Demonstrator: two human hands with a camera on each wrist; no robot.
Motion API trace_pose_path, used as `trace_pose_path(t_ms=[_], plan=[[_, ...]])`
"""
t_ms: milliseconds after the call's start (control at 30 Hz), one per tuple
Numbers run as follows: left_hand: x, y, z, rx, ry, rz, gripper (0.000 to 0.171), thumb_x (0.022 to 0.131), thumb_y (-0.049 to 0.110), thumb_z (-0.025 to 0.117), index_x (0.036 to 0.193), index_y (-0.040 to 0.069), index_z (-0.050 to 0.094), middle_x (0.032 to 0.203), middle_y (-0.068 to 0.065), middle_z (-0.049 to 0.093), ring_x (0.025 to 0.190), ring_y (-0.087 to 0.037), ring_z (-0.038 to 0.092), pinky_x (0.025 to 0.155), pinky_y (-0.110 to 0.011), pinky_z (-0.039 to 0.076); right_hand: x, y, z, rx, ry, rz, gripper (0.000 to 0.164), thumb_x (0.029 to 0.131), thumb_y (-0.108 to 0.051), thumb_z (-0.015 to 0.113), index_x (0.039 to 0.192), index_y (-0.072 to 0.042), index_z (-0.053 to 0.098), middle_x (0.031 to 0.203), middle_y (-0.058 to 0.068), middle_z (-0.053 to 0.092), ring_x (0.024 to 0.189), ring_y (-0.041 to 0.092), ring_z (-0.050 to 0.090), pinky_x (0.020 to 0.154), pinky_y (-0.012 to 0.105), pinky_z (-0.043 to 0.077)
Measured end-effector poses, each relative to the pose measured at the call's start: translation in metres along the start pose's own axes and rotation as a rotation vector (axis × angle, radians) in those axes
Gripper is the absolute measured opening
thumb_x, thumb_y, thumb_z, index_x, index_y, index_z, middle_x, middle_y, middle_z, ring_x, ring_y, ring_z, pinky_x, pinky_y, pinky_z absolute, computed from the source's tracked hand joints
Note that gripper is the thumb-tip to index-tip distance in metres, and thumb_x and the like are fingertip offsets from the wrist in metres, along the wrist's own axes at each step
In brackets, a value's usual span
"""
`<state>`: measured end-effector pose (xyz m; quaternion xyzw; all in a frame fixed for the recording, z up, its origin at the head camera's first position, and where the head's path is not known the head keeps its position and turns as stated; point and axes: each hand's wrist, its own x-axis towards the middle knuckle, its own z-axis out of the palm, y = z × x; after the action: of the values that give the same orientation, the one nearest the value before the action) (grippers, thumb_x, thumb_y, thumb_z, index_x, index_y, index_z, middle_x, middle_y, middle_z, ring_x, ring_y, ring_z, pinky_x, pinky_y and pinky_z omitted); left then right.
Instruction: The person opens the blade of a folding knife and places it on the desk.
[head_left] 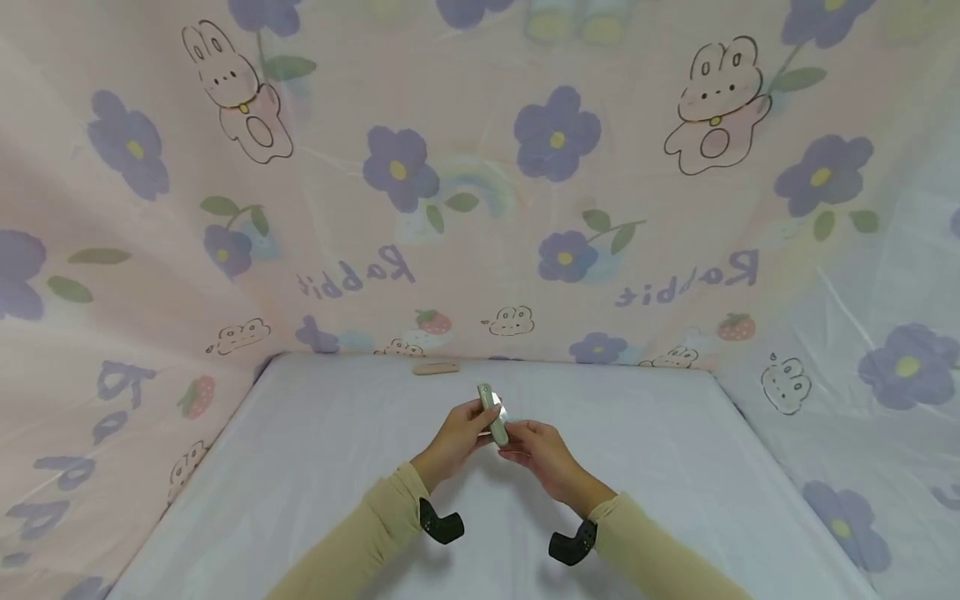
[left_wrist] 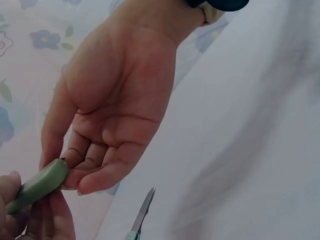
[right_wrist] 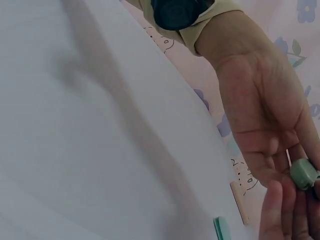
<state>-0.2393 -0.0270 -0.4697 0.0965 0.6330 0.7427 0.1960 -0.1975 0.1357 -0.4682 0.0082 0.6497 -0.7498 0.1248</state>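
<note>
A slim pale-green thing that looks like a folding knife (head_left: 498, 432) is held between both hands in the head view, with a rivet-like dot near its far end. My left hand (head_left: 456, 437) pinches it, thumb on top. The fingertips of my right hand (head_left: 546, 455) grip its near end. A shiny whitish piece shows along its right side; how it joins on is unclear. The left wrist view shows the green end (left_wrist: 46, 181) between fingers of both hands, and a pointed metal blade (left_wrist: 144, 210) with a teal base. In the right wrist view, fingers partly cover the green end (right_wrist: 302, 174).
A wooden strip-like piece (head_left: 436, 368) lies at the back of the white table (head_left: 300, 467). Near that strip, the right wrist view shows a teal rounded piece (right_wrist: 221, 228) low in the picture. Patterned cloth walls (head_left: 480, 208) stand around the table.
</note>
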Motion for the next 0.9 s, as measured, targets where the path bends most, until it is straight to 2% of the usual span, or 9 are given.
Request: trace_pose_path(t_ms=[167, 400, 667, 900], plan=[[-0.014, 0.0, 0.007, 0.05, -0.064, 0.029, 0.052, 0.092, 0.029, 0.059, 0.132, -0.003, 0.045, 0.118, -0.013, 0.057, 0.107, -0.021, 0.057, 0.09, -0.033, 0.047, -0.01, 0.002, 0.001, 0.006, 0.032, -0.051, 0.034, 0.095, -0.018, 0.054, 0.11, 0.012, 0.053, 0.105, 0.015, 0.059, 0.094, 0.024, 0.061, 0.083, 0.034, 0.051], [-0.023, -0.005, 0.009, 0.073, -0.044, 0.052, 0.049, 0.09, 0.025, 0.062, 0.129, -0.002, 0.049, 0.112, -0.012, 0.059, 0.104, -0.02, 0.058, 0.089, -0.033, 0.048, -0.018, 0.009, 0.007, 0.056, 0.106, -0.065, 0.033, 0.093, -0.018, 0.057, 0.106, 0.012, 0.052, 0.1, 0.014, 0.061, 0.09, 0.021, 0.062, 0.082, 0.034, 0.052], [-0.028, -0.021, 0.004, 0.099, -0.043, 0.026, 0.045, 0.091, 0.024, 0.062, 0.125, -0.002, 0.052, 0.108, -0.01, 0.061, 0.102, -0.019, 0.059, 0.086, -0.032, 0.049, -0.024, 0.023, 0.005, 0.022, 0.069, -0.03, 0.036, 0.093, -0.021, 0.058, 0.106, 0.012, 0.054, 0.099, 0.014, 0.063, 0.089, 0.02, 0.063, 0.081, 0.032, 0.052], [-0.031, -0.033, -0.001, 0.119, -0.061, -0.01, 0.043, 0.092, 0.021, 0.06, 0.126, -0.004, 0.05, 0.108, -0.01, 0.061, 0.1, -0.02, 0.06, 0.085, -0.034, 0.05, -0.023, 0.036, -0.001, -0.003, 0.057, -0.026, 0.03, 0.093, -0.02, 0.059, 0.099, 0.009, 0.056, 0.095, 0.015, 0.061, 0.087, 0.021, 0.063, 0.08, 0.033, 0.052]])
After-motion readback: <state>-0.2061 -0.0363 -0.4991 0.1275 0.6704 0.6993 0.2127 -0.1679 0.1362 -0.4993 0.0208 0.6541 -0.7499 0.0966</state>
